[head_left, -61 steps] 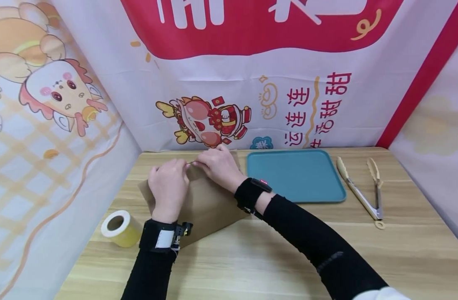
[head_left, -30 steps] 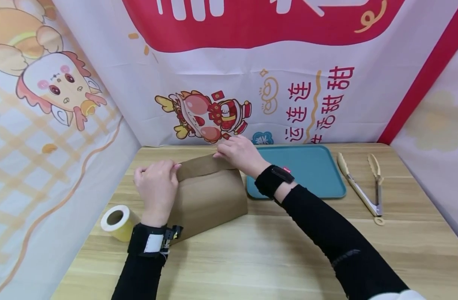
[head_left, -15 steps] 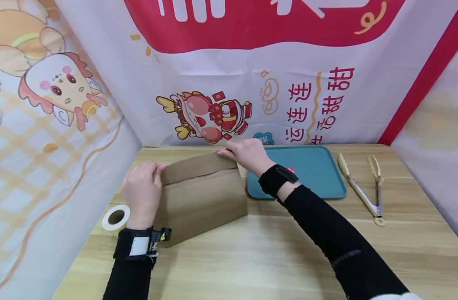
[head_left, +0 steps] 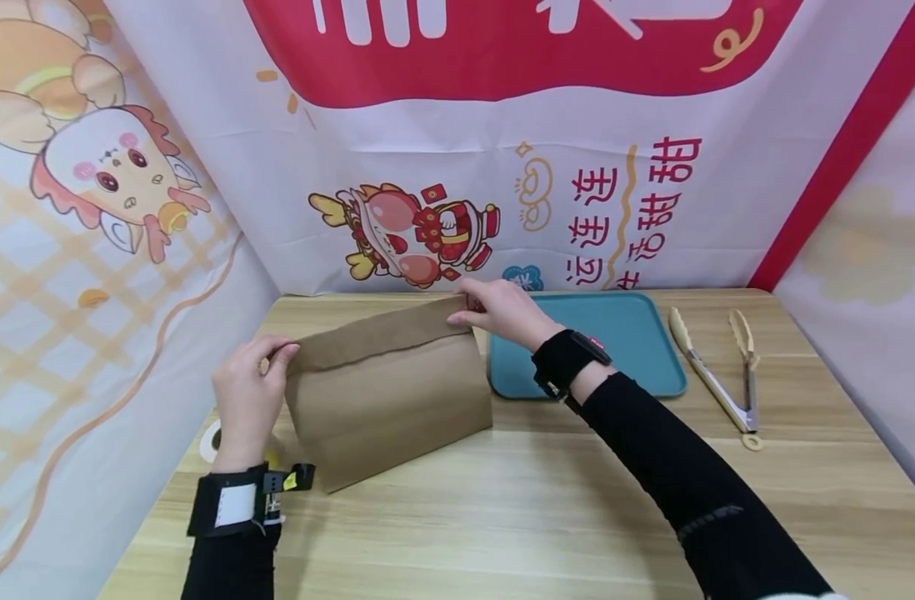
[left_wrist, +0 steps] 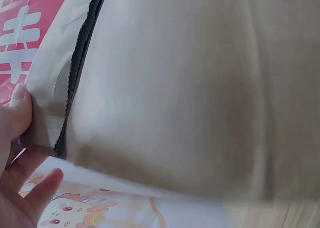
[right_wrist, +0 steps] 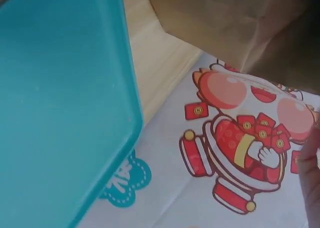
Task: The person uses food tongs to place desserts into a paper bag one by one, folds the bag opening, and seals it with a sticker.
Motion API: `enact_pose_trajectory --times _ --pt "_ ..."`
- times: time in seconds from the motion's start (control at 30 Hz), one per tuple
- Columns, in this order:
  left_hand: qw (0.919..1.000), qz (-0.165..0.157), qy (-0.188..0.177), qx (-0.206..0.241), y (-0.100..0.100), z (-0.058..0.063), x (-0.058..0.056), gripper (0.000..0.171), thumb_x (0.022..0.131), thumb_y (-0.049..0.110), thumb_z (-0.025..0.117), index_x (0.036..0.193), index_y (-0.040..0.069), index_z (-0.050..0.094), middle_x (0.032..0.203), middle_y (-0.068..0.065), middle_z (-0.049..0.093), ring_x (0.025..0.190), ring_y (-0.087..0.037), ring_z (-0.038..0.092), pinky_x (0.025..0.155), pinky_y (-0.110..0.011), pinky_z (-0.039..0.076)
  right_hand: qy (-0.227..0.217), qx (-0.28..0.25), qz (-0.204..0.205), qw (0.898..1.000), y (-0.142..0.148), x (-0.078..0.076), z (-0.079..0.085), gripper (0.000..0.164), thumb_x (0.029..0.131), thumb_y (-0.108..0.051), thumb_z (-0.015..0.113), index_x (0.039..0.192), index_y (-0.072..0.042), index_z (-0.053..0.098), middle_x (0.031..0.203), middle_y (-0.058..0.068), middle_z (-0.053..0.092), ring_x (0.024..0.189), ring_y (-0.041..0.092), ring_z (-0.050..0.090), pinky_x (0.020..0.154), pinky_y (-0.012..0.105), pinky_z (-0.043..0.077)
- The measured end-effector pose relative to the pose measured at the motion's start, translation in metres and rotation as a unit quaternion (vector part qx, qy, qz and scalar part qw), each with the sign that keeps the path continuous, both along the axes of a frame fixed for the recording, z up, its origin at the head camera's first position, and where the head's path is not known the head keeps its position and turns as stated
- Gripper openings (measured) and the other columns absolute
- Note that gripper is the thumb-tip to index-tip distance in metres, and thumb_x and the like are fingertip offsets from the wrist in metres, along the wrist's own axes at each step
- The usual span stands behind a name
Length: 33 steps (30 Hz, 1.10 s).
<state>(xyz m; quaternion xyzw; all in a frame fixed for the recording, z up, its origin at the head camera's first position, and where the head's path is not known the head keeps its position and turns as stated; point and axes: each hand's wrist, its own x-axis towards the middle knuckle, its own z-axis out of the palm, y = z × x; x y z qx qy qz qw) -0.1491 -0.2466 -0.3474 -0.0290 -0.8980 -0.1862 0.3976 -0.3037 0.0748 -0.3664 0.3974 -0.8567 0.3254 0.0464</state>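
A brown paper bag (head_left: 397,400) stands on the table with its top edge folded over toward the person. My left hand (head_left: 249,392) pinches the left end of that fold between thumb and fingers. In the left wrist view the folded strip of the paper bag (left_wrist: 165,87) shows a jagged cut edge, with the thumb of the left hand (left_wrist: 17,138) on it. At the other end of the fold, my right hand (head_left: 508,312) pinches the top right corner. The right wrist view has only part of the right hand (right_wrist: 311,173) at its right edge.
A blue-green tray (head_left: 577,387) lies behind and right of the bag. Tongs (head_left: 716,383) rest spread at the far right. Behind the left wrist a tape roll (head_left: 210,442) is mostly hidden. A printed cloth wall (head_left: 427,133) bounds the back of the wooden table (head_left: 465,517).
Both hands first worked close together at the bag's top edge, then slid apart along the fold to its two ends. The folded strip came into view, and the left arm now covers most of the roll.
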Motion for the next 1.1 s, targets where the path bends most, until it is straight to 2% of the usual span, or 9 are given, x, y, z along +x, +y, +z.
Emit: enact_pose_trajectory --times 0.23,0.4,0.53,0.6,0.67,0.77,0.83,0.93,1.1 --pt "1.0000 0.003 0.002 0.004 -0.002 -0.003 0.001 0.010 0.085 0.007 0.073 0.087 -0.003 0.073 0.082 -0.019 0.073 0.072 -0.034 0.068 0.067 -0.023 0.040 0.021 -0.030 0.026 0.999 -0.005 0.002 -0.007 0.021 0.096 -0.027 0.061 0.083 -0.013 0.051 0.065 -0.001 0.049 0.059 0.012 0.043 0.061 0.024 0.032" --pt "0.9996 -0.009 -0.018 0.020 -0.005 -0.007 0.008 0.010 0.085 0.005 0.072 0.091 -0.002 0.074 0.086 -0.018 0.074 0.075 -0.031 0.067 0.073 -0.012 0.039 0.037 -0.016 -0.001 0.999 -0.007 0.008 -0.013 0.020 0.096 -0.030 0.060 0.085 -0.015 0.052 0.068 -0.003 0.055 0.061 0.010 0.047 0.060 0.023 0.036" --pt "0.9918 -0.038 -0.093 0.079 -0.012 -0.003 0.023 0.036 0.088 0.008 0.071 0.123 0.003 0.065 0.117 -0.016 0.070 0.106 -0.031 0.065 0.090 -0.004 0.041 0.047 -0.009 -0.046 0.998 -0.010 0.014 -0.013 0.019 0.094 -0.036 0.062 0.096 -0.018 0.058 0.075 -0.004 0.060 0.064 0.010 0.050 0.060 0.024 0.039" --pt "0.9817 -0.036 -0.150 0.112 -0.018 0.000 0.035 0.057 0.090 0.013 0.070 0.142 0.006 0.049 0.136 -0.018 0.059 0.122 -0.035 0.057 0.104 -0.017 0.045 0.035 -0.012 -0.064 0.997 -0.012 0.018 -0.012 0.025 0.093 -0.039 0.063 0.104 -0.017 0.058 0.079 -0.003 0.060 0.066 0.011 0.051 0.060 0.025 0.039" --pt "0.9708 -0.001 -0.204 0.126 -0.026 0.001 0.050 0.067 0.092 0.019 0.069 0.149 0.004 0.037 0.144 -0.022 0.051 0.130 -0.041 0.050 0.109 -0.037 0.044 0.017 -0.016 -0.082 0.996 -0.015 0.021 -0.011 0.034 0.092 -0.042 0.064 0.112 -0.016 0.057 0.082 0.001 0.058 0.068 0.015 0.049 0.060 0.027 0.038" --pt "0.9509 0.085 -0.282 0.096 -0.039 -0.003 0.072 0.061 0.093 0.024 0.066 0.142 -0.003 0.042 0.137 -0.031 0.051 0.123 -0.048 0.049 0.100 -0.061 0.040 -0.006 -0.025 -0.107 0.994 -0.019 0.026 -0.010 0.049 0.090 -0.047 0.065 0.123 -0.013 0.055 0.096 0.004 0.057 0.078 0.017 0.050 0.066 0.030 0.041" --pt "0.9378 0.118 -0.322 0.058 -0.047 -0.011 0.082 0.051 0.092 0.024 0.066 0.130 -0.008 0.051 0.128 -0.034 0.055 0.115 -0.051 0.051 0.093 -0.062 0.041 -0.011 -0.033 -0.121 0.992 -0.021 0.029 -0.011 0.057 0.088 -0.050 0.066 0.128 -0.011 0.052 0.107 0.006 0.054 0.088 0.019 0.050 0.073 0.032 0.045" --pt "0.9309 0.090 -0.354 -0.001 -0.056 -0.026 0.086 0.044 0.089 0.019 0.069 0.120 -0.010 0.056 0.118 -0.034 0.061 0.107 -0.051 0.057 0.088 -0.063 0.044 -0.004 -0.048 -0.136 0.990 -0.024 0.032 -0.013 0.064 0.086 -0.050 0.068 0.132 -0.009 0.049 0.121 0.009 0.048 0.103 0.022 0.048 0.086 0.035 0.046" --pt "0.9282 0.056 -0.361 -0.071 -0.065 -0.048 0.085 0.052 0.086 0.011 0.071 0.131 -0.004 0.051 0.118 -0.033 0.064 0.104 -0.052 0.061 0.091 -0.070 0.038 0.032 -0.062 -0.136 0.988 -0.030 0.037 -0.015 0.071 0.087 -0.048 0.069 0.140 -0.008 0.044 0.138 0.014 0.041 0.126 0.028 0.043 0.107 0.044 0.041"
